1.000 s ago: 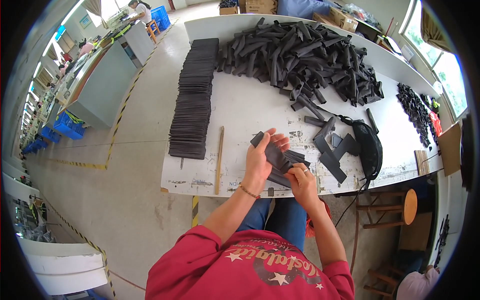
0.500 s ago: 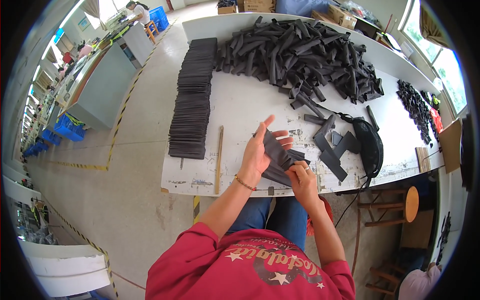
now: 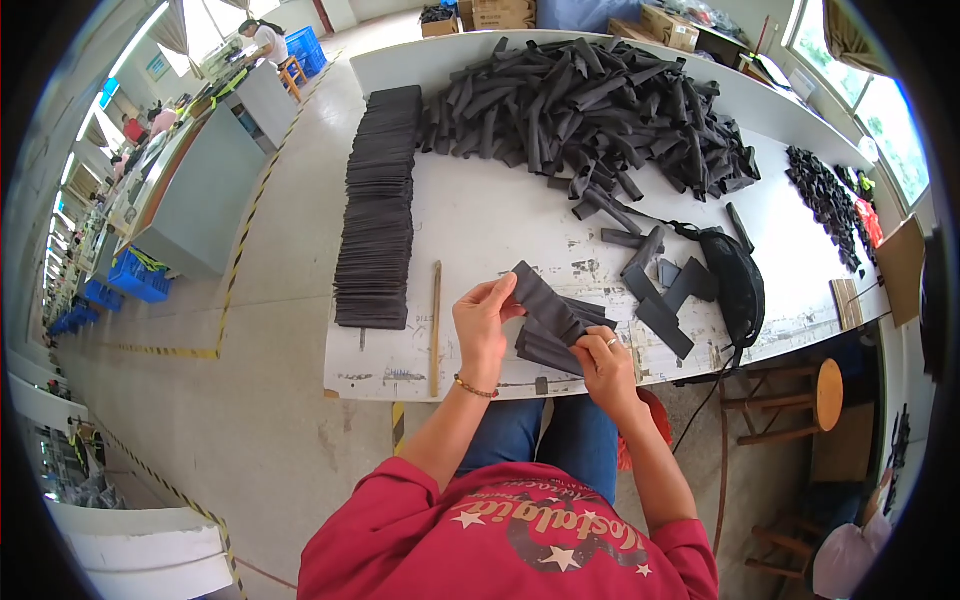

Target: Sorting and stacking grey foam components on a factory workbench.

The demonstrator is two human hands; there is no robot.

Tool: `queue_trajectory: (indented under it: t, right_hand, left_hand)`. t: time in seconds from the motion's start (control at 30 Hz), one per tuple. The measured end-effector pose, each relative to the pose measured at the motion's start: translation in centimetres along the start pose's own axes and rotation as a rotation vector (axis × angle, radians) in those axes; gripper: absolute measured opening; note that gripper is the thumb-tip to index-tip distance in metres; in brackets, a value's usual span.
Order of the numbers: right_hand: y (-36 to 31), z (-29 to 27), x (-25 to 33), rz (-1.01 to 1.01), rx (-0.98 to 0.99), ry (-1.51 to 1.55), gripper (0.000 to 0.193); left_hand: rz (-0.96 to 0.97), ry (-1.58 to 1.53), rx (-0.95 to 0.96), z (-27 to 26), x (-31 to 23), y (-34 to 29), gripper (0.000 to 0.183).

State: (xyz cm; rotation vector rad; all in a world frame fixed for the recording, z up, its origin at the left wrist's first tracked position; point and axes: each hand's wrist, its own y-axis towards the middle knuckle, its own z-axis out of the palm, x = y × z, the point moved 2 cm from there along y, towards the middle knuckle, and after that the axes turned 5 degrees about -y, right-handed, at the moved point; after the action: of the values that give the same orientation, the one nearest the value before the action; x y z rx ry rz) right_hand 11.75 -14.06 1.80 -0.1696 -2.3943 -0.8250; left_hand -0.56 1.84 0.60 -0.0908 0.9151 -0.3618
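Observation:
Between my two hands a black fabric strip (image 3: 548,303) is held slantwise above the table's front part. My left hand (image 3: 485,318) pinches its upper left end between thumb and fingers. At the lower right end my right hand (image 3: 605,362) grips it, fingers closed. Several more black strips (image 3: 548,347) lie under it on the table, partly covered by my hands. To the left stands a long, neat stack of flat black pieces (image 3: 376,215). A large loose heap of black fabric tubes (image 3: 590,110) fills the table's back.
A wooden stick (image 3: 436,325) lies left of my hands on the white table (image 3: 470,220). A black pouch (image 3: 735,285) with a cord and some loose flat black pieces (image 3: 660,320) lie at right. A stool (image 3: 825,395) stands by the right edge. Another person (image 3: 268,42) sits far left.
My left hand has gone from open fingers spread behind the strip to a pinch on its upper end, moving left and down. My right hand keeps its grip nearly in place.

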Motion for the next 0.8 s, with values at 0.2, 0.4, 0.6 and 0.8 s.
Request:
queue_trajectory:
  t: [0.2,0.4,0.6,0.8]
  right_hand:
    - [0.2,-0.1,0.5,-0.035,0.007,-0.017,0.015]
    - [0.3,-1.2,-0.7,-0.091,-0.007,-0.113,0.019]
    - [0.8,-2.2,-1.4,0.170,-0.063,0.071,0.014]
    - [1.2,0.0,-3.1,0.477,-0.427,0.628,0.009]
  left_hand:
    - [-0.005,0.055,-0.021,-0.5,-0.2,0.1,0.019]
    - [-0.019,0.233,0.206,-0.4,-0.9,0.6,0.024]
    - [0.038,0.262,0.427,0.5,-1.4,1.1,0.024]
    - [0.144,0.179,0.345,0.1,-0.3,0.7,0.022]
